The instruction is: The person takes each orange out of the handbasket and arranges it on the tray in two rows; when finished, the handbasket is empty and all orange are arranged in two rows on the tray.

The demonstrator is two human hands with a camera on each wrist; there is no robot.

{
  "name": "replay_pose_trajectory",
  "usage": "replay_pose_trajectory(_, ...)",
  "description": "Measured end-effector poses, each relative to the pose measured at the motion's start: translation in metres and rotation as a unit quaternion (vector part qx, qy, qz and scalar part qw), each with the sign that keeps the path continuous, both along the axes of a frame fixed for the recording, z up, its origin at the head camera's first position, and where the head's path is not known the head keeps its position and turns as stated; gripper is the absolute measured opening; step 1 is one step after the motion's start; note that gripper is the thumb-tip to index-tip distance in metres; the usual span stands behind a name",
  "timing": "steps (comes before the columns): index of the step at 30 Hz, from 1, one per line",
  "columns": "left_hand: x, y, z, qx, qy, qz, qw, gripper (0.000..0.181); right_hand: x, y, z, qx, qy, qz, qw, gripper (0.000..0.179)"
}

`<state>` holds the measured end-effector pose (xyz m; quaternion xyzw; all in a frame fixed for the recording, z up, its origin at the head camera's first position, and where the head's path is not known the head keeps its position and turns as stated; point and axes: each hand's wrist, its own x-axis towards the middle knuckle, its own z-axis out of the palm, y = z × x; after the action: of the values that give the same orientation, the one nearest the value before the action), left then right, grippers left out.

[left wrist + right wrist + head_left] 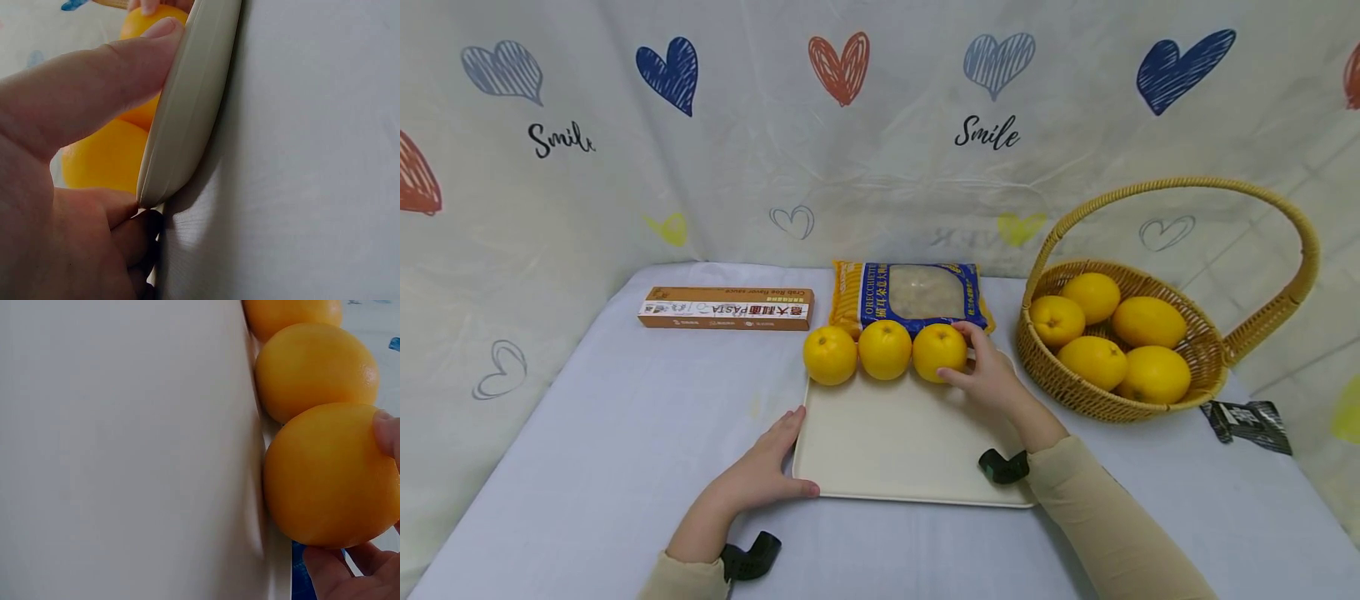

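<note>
A row of three yellow-orange oranges lies along the far edge of a cream tray [902, 450]: a left one [830, 356], a middle one [884, 350] and a right one [939, 352]. My right hand [988, 371] grips the right orange [331, 478] between thumb and fingers; its neighbour [315, 372] sits close beside it in the right wrist view. At the tray's near left corner, my left hand [760, 471] holds the rim, thumb [106, 84] on the near edge and fingers along the left side. Some left fingertips are hidden behind the tray in the left wrist view.
Behind the oranges lies a blue and yellow pasta bag [917, 296], with a brown pasta box [726, 308] to its left. A wicker basket [1052, 379] with a tall handle holds several yellow fruits at right. A black wrapper [1251, 425] lies beside it.
</note>
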<state>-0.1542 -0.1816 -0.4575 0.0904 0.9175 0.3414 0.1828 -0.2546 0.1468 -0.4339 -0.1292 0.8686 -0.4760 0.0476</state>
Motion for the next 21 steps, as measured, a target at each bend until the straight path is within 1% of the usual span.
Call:
replay_pose_trajectory(3, -0.0003, 0.0002, 0.0001, -0.001, 0.0, 0.0, 1.0, 0.108, 0.0, 0.0002, 0.0, -0.01, -0.003, 0.008, 0.9999, 0.073)
replay_pose_trajectory(7, -0.0002, 0.0, -0.0006, 0.001, -0.001, 0.0, 1.0, 0.109, -0.0006, 0.0008, 0.0001, -0.011, -0.009, 0.015, 0.9998, 0.075)
replay_pose_trajectory(16, 0.0011, -0.0014, -0.0013, 0.002, 0.0, 0.001, 1.0, 0.108, -0.0021, 0.0025, -0.0005, 0.001, -0.011, 0.02, 0.9997, 0.078)
replay_pose_trajectory(19, 0.0006, -0.0011, -0.0015, 0.001, 0.002, 0.0, 1.0, 0.108, -0.0016, 0.0035, 0.0009, 0.003, -0.015, 0.019, 0.9997, 0.08)
replay_pose_trajectory(21, 0.0003, -0.0011, -0.0015, 0.002, 0.002, 0.0, 1.0, 0.107, -0.0006, 0.0044, 0.0034, 0.008, -0.01, 0.019, 0.9997, 0.081)
